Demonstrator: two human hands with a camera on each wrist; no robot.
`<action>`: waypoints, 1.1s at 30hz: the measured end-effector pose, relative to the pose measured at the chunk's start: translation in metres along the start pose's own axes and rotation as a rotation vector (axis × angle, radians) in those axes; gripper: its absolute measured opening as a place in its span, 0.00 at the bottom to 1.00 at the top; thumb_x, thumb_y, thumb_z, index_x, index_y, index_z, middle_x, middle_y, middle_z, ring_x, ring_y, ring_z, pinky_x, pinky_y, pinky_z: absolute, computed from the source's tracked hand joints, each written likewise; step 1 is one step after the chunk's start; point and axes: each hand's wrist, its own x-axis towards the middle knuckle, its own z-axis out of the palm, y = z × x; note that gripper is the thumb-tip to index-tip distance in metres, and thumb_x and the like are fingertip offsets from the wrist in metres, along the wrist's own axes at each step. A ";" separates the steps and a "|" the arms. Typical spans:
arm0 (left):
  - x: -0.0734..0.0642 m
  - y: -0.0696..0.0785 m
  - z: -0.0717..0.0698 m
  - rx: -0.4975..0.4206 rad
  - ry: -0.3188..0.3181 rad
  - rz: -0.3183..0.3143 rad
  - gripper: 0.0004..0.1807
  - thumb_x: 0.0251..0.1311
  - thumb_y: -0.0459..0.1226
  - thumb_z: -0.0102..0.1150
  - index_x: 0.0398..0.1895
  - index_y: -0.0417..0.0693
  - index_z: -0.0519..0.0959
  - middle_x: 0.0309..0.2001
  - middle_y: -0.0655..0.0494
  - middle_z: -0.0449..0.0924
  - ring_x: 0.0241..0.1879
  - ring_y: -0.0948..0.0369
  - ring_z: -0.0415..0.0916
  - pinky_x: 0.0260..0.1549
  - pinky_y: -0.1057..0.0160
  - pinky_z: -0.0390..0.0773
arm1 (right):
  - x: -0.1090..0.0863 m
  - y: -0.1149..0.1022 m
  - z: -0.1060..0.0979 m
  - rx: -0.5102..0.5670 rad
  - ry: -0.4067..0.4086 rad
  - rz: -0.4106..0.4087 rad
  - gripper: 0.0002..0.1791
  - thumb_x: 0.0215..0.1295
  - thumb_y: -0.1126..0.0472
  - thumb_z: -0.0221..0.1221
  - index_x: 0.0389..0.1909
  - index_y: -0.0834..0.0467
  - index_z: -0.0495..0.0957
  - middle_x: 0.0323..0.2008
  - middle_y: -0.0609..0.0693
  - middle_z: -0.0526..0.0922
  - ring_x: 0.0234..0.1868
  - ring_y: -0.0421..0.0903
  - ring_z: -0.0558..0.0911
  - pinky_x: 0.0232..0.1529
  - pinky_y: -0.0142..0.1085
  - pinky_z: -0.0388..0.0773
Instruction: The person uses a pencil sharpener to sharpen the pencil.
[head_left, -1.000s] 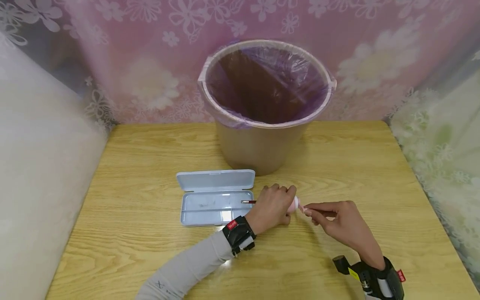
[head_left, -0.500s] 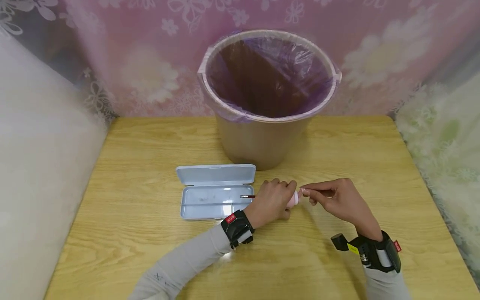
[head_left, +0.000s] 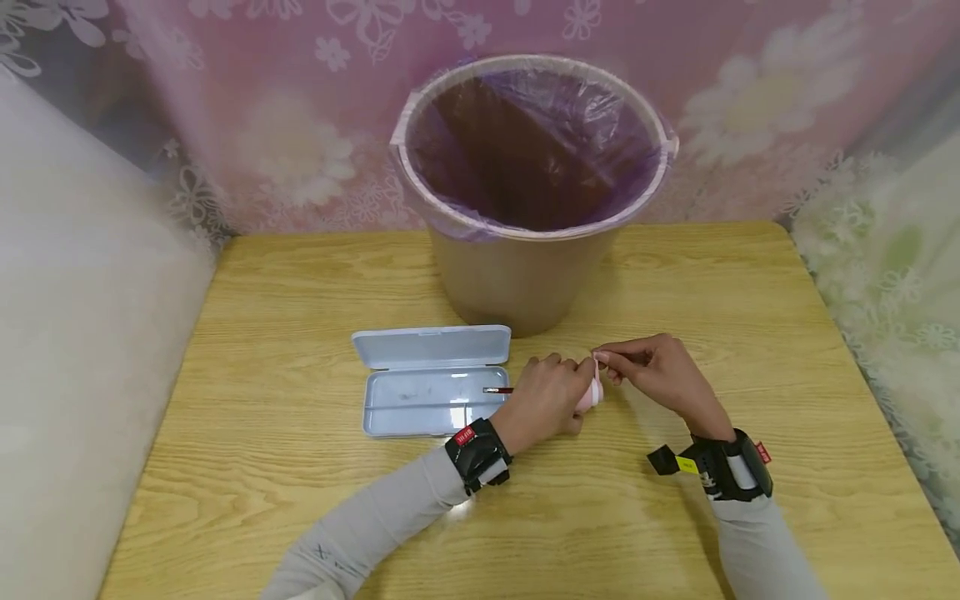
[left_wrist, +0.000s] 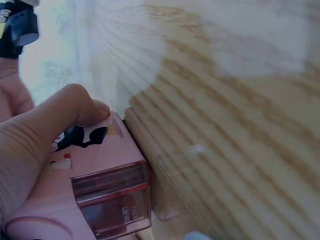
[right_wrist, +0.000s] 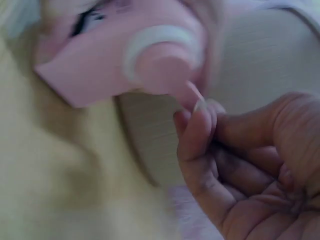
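Observation:
My left hand (head_left: pixel 545 396) grips a pink pencil sharpener (head_left: pixel 585 402) from above on the table, its thumb along the body in the left wrist view. A clear drawer (left_wrist: pixel 112 200) shows on one side, with a cartoon print above. From the other side of my left hand a dark red pencil (head_left: pixel 498 390) with a metal end juts out over the pencil case. Thumb and fingertips of my right hand (head_left: pixel 660 367) pinch the end of the sharpener's pink crank handle (right_wrist: pixel 189 94), which points away from me. Most of the sharpener is hidden under my left hand in the head view.
A light blue pencil case (head_left: pixel 412 390) lies with its lid up, left of the sharpener. Behind stands a large bin (head_left: pixel 517 283) lined with a purple bag. Floral curtain (head_left: pixel 300 167) hangs past the far edge of the wooden table (head_left: pixel 262 333).
My right hand has moved away from me and slightly left, swinging the crank from pointing right to pointing toward the bin. The left hand keeps its grip on the sharpener.

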 end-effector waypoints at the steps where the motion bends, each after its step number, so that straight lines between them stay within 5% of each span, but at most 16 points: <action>1: 0.000 0.000 0.000 -0.002 -0.002 -0.001 0.29 0.45 0.50 0.75 0.49 0.52 0.75 0.33 0.62 0.83 0.29 0.63 0.77 0.23 0.63 0.75 | 0.002 0.005 0.004 0.004 -0.015 0.002 0.17 0.72 0.50 0.61 0.50 0.57 0.88 0.29 0.52 0.90 0.26 0.43 0.83 0.28 0.31 0.71; 8: -0.001 0.003 0.000 0.010 0.001 0.002 0.24 0.46 0.51 0.74 0.41 0.52 0.74 0.31 0.62 0.82 0.28 0.63 0.77 0.23 0.65 0.73 | -0.016 0.034 0.030 0.186 -0.139 0.080 0.15 0.76 0.63 0.56 0.51 0.68 0.84 0.31 0.57 0.89 0.25 0.38 0.80 0.32 0.31 0.77; 18: -0.001 0.000 0.001 0.008 -0.012 -0.006 0.25 0.45 0.52 0.76 0.39 0.53 0.73 0.30 0.62 0.81 0.28 0.64 0.75 0.23 0.65 0.73 | -0.055 0.024 0.031 0.365 -0.237 0.116 0.20 0.74 0.61 0.58 0.57 0.73 0.79 0.44 0.65 0.88 0.38 0.44 0.90 0.41 0.36 0.86; 28: -0.002 0.001 0.002 0.005 -0.015 -0.003 0.26 0.45 0.53 0.77 0.37 0.52 0.72 0.29 0.62 0.80 0.28 0.64 0.75 0.23 0.64 0.74 | -0.077 -0.003 0.030 0.136 -0.057 0.133 0.13 0.70 0.59 0.63 0.50 0.61 0.86 0.37 0.54 0.91 0.34 0.43 0.90 0.27 0.33 0.78; 33: -0.001 0.000 0.001 0.014 0.004 0.001 0.23 0.45 0.50 0.74 0.35 0.52 0.71 0.27 0.62 0.78 0.25 0.64 0.73 0.21 0.65 0.71 | -0.082 -0.012 0.025 0.114 0.109 -0.011 0.11 0.68 0.66 0.63 0.49 0.57 0.87 0.39 0.54 0.91 0.34 0.39 0.90 0.29 0.34 0.82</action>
